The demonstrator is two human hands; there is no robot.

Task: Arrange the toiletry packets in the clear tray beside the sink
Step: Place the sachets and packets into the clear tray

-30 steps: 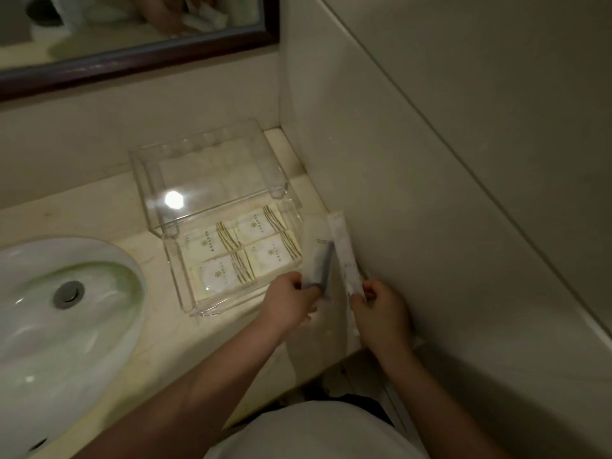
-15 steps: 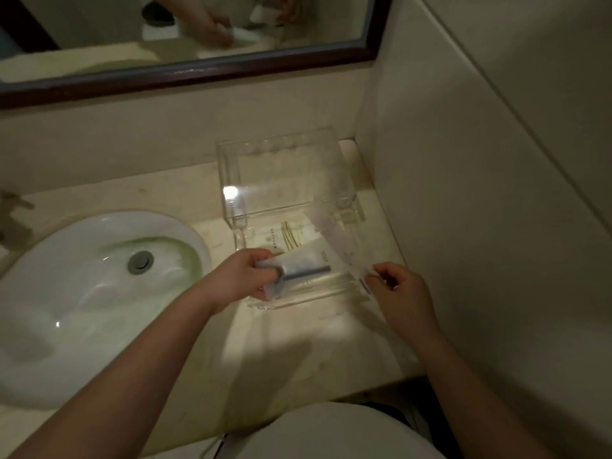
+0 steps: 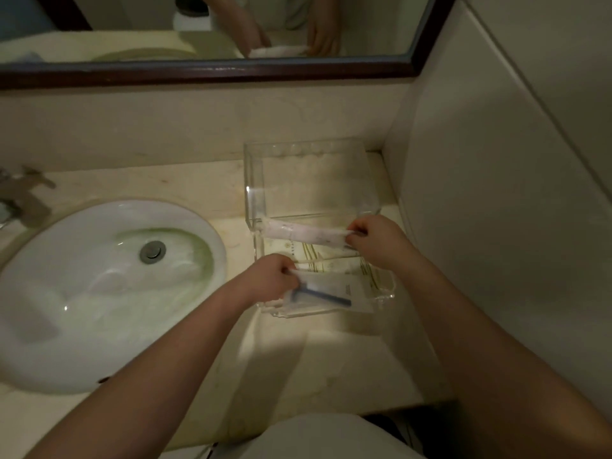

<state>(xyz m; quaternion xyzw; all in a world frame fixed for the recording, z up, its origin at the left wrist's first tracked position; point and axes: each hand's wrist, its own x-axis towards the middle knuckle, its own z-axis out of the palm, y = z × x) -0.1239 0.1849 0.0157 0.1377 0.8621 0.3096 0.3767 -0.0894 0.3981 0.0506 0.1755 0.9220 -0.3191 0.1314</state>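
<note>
In the head view, the clear tray (image 3: pixel 388 293) is set in the far right corner of the tabletop (image 3: pixel 331 366), beside the sink (image 3: pixel 99 293), with its lid (image 3: pixel 308 180) raised open. A clear razor packet (image 3: pixel 331 294) is grasped at its left end by the left grip (image 3: pixel 268 281) and laid over the tray's near edge. A long white packet (image 3: pixel 304 231) is pinched at its right end by the right grip (image 3: pixel 377 240) and held across the tray's far edge. Flat gold-striped packets (image 3: pixel 311 255) are seen inside.

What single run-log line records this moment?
left hand: grips razor packet over clear tray front | right hand: pinches long white packet across tray back
</note>
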